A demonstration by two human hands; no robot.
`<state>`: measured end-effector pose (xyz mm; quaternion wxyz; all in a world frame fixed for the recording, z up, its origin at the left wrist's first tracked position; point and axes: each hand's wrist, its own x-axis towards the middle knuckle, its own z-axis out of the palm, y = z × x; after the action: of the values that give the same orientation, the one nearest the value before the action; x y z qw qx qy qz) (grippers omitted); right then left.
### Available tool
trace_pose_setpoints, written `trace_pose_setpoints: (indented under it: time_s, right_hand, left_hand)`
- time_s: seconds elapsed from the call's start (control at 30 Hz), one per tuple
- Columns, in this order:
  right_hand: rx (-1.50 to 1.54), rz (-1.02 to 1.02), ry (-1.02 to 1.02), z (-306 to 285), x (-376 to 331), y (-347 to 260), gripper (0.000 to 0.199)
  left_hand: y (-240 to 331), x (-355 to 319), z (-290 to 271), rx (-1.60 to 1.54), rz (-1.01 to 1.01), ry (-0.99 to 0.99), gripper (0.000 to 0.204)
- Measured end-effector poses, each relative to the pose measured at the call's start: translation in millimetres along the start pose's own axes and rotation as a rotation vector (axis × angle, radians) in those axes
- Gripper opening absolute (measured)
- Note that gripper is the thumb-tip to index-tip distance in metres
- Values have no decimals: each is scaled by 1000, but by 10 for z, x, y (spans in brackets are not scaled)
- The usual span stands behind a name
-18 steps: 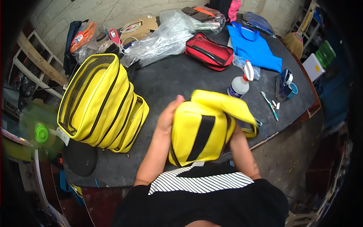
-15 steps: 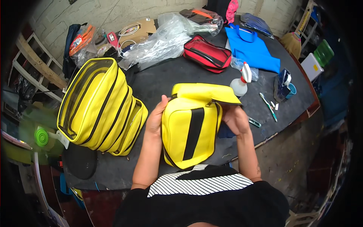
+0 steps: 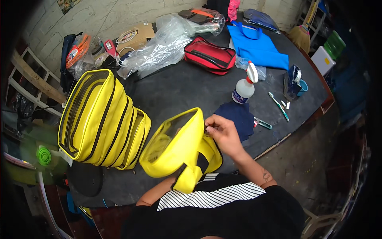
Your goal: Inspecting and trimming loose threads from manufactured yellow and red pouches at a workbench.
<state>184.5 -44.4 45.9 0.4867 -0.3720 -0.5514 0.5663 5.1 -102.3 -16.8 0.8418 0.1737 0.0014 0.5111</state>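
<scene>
A yellow bag (image 3: 175, 147) with a clear window panel and a black strap is tilted up in front of me, its lid side turned to the left. My right hand (image 3: 223, 134) pinches its dark zipper edge at the upper right corner. My left forearm (image 3: 155, 192) reaches under the bag; the hand itself is hidden behind it, so its fingers do not show. To the left stands a nested stack of similar yellow bags (image 3: 101, 123) with clear tops and black zippers.
A dark blue cloth (image 3: 234, 117), a spray bottle (image 3: 242, 89), a cutter (image 3: 263, 124) and a toothbrush (image 3: 279, 107) lie or stand to the right. Farther back are a red bag (image 3: 209, 55), a blue tote (image 3: 258, 47) and clear plastic wrap (image 3: 163, 44).
The yellow bag has turned and tilted, its clear window now showing. My right hand has moved from its side to its zipper edge; my left hand has gone out of sight behind it.
</scene>
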Motion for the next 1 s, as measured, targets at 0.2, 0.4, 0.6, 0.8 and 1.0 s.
trace_pose_setpoints:
  time_s: [0.2, 0.4, 0.6, 0.8, 1.0]
  right_hand:
    - [573, 274, -265, -290, 286, 7, 7]
    - [638, 340, -282, -350, 547, -98, 26]
    - [632, 437, -335, -323, 591, 0, 34]
    - [537, 449, -320, -292, 548, 10, 35]
    - [346, 290, -278, -312, 742, -21, 26]
  left_hand:
    - [-127, -382, -104, 89, -48, 77, 55]
    - [-228, -365, -159, 180, -69, 144, 54]
    - [-206, -512, -254, 293, -86, 202, 54]
    - [-204, -494, -359, 388, -105, 277, 53]
    - [-183, -400, -357, 489, -117, 357, 53]
